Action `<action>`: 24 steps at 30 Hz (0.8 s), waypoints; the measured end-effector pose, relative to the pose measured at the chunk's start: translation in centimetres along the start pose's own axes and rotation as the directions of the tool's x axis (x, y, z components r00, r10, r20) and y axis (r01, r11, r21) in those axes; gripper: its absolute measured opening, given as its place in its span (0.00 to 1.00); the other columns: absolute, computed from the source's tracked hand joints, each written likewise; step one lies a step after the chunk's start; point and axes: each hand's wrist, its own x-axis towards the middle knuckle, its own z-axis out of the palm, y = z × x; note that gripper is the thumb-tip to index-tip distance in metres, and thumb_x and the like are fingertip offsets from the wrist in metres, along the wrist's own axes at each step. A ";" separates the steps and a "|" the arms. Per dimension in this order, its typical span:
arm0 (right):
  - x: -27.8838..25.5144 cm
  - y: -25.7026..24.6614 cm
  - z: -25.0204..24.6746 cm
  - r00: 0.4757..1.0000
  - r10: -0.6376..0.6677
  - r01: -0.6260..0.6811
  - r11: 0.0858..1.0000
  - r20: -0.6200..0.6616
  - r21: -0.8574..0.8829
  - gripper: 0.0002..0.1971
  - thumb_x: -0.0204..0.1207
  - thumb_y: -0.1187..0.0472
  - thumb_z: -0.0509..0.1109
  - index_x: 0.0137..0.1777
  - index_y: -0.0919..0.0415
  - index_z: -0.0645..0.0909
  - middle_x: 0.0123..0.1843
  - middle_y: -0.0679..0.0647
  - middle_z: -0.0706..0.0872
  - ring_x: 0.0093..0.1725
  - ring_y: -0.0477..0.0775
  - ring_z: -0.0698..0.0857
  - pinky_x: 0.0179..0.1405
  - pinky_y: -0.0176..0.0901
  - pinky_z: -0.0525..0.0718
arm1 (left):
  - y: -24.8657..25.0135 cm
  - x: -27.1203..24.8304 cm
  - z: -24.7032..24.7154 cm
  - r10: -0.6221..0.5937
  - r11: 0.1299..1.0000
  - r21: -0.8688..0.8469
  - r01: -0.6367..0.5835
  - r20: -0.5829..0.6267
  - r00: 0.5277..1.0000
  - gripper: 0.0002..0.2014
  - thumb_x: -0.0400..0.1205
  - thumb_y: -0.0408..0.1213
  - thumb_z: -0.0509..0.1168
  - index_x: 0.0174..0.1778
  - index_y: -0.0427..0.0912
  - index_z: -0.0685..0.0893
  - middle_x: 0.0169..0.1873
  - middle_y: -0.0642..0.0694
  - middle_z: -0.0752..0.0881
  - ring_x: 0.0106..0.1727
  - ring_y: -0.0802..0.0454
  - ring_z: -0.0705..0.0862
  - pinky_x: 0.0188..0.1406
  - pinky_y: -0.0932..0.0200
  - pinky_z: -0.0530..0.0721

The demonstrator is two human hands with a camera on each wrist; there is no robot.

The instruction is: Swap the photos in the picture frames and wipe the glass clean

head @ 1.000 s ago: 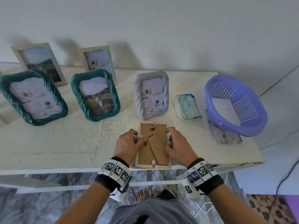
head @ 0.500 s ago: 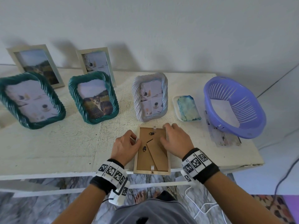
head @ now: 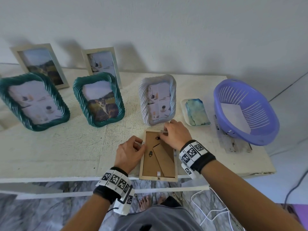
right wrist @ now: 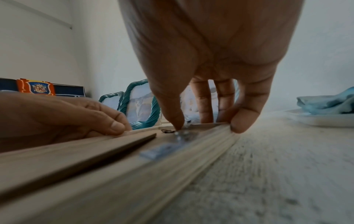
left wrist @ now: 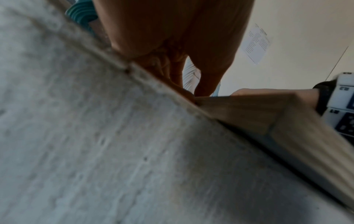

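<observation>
A light wooden picture frame (head: pixel 150 176) lies face down at the table's front edge, its brown backing board and folded stand up. My left hand (head: pixel 129 151) grips the frame's left rail, fingertips curled on the metal tab there. My right hand (head: pixel 176 135) reaches over the frame's far right corner; in the right wrist view its thumb presses at the top tab (right wrist: pixel 184 133) while the other fingers (right wrist: pixel 241 121) curl over the far rail. The same frame's side (left wrist: pixel 249 112) fills the left wrist view. The photo and glass are hidden underneath.
Standing behind are a white rope-edged frame (head: pixel 157 99), two green rope-edged frames (head: pixel 98 99) (head: pixel 33 100) and two pale wooden frames (head: pixel 40 64) (head: pixel 101 64). To the right are a white tray with a blue cloth (head: pixel 196 111) and a purple basket (head: pixel 245 110). The table edge (head: pixel 50 176) is close.
My right hand has moved from the frame's right rail up to its far top edge and tab. The left hand has stayed on the left rail.
</observation>
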 end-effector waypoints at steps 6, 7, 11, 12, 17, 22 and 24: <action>0.6 0.7 -1.1 0.991 -0.128 0.131 0.989 0.047 -0.063 0.13 0.80 0.54 0.67 0.39 0.62 0.79 0.38 0.54 0.82 0.42 0.56 0.84 0.35 0.43 0.75 | 0.0 0.0 0.1 0.005 1.000 -0.015 -0.005 -0.010 1.000 0.06 0.79 0.44 0.73 0.45 0.47 0.86 0.28 0.56 0.86 0.33 0.58 0.85 0.40 0.56 0.86; 0.7 0.7 -1.4 0.986 -0.156 0.160 0.985 0.060 -0.070 0.12 0.81 0.55 0.67 0.41 0.63 0.80 0.40 0.56 0.84 0.43 0.57 0.84 0.36 0.43 0.76 | -0.1 0.1 0.0 0.005 1.000 -0.013 -0.005 -0.009 1.000 0.06 0.79 0.45 0.73 0.45 0.47 0.86 0.28 0.56 0.86 0.33 0.58 0.85 0.40 0.55 0.86; 0.8 0.9 -2.1 0.972 -0.227 0.230 0.971 0.059 -0.059 0.10 0.82 0.57 0.68 0.51 0.65 0.81 0.48 0.60 0.87 0.47 0.60 0.86 0.41 0.44 0.78 | -0.3 0.0 0.1 0.007 1.000 -0.008 -0.007 -0.004 1.000 0.06 0.79 0.45 0.73 0.45 0.48 0.86 0.28 0.56 0.86 0.33 0.58 0.85 0.41 0.54 0.87; 0.8 1.0 -2.1 0.970 -0.238 0.241 0.969 0.056 -0.061 0.10 0.82 0.56 0.68 0.52 0.65 0.81 0.48 0.60 0.87 0.47 0.60 0.86 0.42 0.46 0.80 | -0.3 0.1 0.1 0.006 1.000 -0.011 -0.006 0.000 1.000 0.06 0.79 0.45 0.73 0.46 0.48 0.86 0.28 0.56 0.86 0.33 0.58 0.86 0.42 0.54 0.87; 0.0 1.3 -1.7 0.972 -0.234 0.234 0.972 0.008 -0.035 0.12 0.84 0.56 0.66 0.59 0.63 0.79 0.42 0.58 0.85 0.41 0.59 0.85 0.36 0.46 0.80 | -0.5 0.2 -0.3 0.009 0.999 -0.054 -0.006 0.049 0.999 0.10 0.78 0.48 0.74 0.52 0.52 0.85 0.31 0.55 0.87 0.33 0.63 0.85 0.41 0.56 0.88; -3.8 0.6 -0.9 0.977 -0.186 0.191 0.981 -0.105 0.042 0.15 0.82 0.52 0.64 0.64 0.58 0.79 0.54 0.55 0.80 0.50 0.53 0.80 0.39 0.41 0.81 | -1.0 -0.1 -0.7 0.051 0.987 -0.159 -0.039 0.070 0.996 0.12 0.78 0.44 0.75 0.55 0.51 0.84 0.36 0.54 0.88 0.34 0.61 0.86 0.38 0.58 0.90; -6.3 -0.4 -0.3 0.972 -0.217 0.221 0.975 -0.092 0.034 0.13 0.82 0.50 0.61 0.56 0.57 0.80 0.52 0.51 0.78 0.48 0.49 0.77 0.39 0.38 0.79 | -1.1 -0.2 -0.6 0.057 0.984 -0.170 -0.046 0.061 0.996 0.11 0.78 0.42 0.75 0.55 0.50 0.84 0.36 0.54 0.88 0.34 0.61 0.86 0.37 0.57 0.91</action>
